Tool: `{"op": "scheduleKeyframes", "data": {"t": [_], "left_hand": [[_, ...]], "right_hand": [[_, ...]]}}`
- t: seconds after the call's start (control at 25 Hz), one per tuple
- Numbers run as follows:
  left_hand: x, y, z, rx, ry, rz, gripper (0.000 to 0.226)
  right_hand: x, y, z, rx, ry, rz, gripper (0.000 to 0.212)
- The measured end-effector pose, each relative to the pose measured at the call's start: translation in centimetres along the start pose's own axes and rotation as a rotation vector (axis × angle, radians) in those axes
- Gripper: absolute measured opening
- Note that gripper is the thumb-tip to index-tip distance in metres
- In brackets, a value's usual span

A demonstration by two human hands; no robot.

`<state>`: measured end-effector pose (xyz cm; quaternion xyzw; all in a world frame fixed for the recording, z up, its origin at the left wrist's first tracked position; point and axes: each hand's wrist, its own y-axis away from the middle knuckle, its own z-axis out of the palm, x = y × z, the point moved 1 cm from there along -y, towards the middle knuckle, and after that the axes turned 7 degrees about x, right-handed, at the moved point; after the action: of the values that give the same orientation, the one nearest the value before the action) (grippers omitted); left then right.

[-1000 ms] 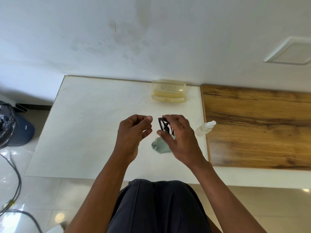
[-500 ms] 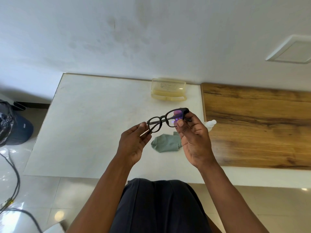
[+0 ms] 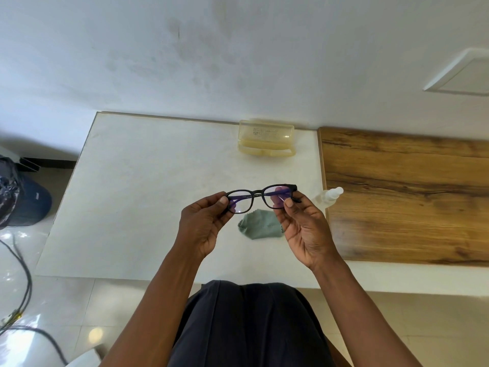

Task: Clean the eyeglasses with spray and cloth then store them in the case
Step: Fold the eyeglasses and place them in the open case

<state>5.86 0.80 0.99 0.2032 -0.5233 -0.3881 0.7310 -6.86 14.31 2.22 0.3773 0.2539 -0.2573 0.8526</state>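
White tabletop (image 3: pixel 148 197) set against a pale wall, with a wooden top (image 3: pixel 407 197) adjoining on the right. Glasses (image 3: pixel 260 198) are held level in the air above the tabletop, lenses facing the camera, temples seemingly folded behind the front. Left hand (image 3: pixel 203 223) pinches the left end of the frame between thumb and curled fingers; right hand (image 3: pixel 301 229) pinches the right end likewise, near the hinge. Cloth (image 3: pixel 260 225) lies crumpled on the tabletop directly below the glasses. Spray bottle (image 3: pixel 328 196) lies on its side at the seam of the two surfaces, just beside the right hand. Case (image 3: pixel 266 137) stands open near the wall, well apart from the hands.

Handling, as judged: the glasses look light and thin, with a stiff front but hinged temples that may swing. Lenses smear and scratch readily, so the grip belongs on the frame ends or rim, never on the glass; the present two-ended pinch suits this. A one-handed hold at the bridge or a rim would free the other hand for the spray.
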Motion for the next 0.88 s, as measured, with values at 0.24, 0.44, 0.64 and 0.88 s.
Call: {"op": "scheduleKeyframes", "data": {"t": [0.24,0.44,0.64,0.88], "left_hand": [[-0.1,-0.9,-0.3,0.055,-0.11,0.093,0.01],[0.1,-2.3,0.6,0.068,-0.18,0.109,0.01],[0.7,-4.4,2.2,0.073,-0.316,0.154,0.021],[2.1,-7.0,6.0,0.065,-0.41,0.229,0.025]], "right_hand": [[0.0,-1.4,-0.9,0.208,0.156,-0.075,0.026],[0.1,-3.7,-0.8,0.308,0.438,-0.087,0.022],[-0.5,-6.3,-0.6,0.37,0.536,-0.088,0.022],[-2.5,-10.0,0.5,0.45,0.644,-0.202,0.024]]}}
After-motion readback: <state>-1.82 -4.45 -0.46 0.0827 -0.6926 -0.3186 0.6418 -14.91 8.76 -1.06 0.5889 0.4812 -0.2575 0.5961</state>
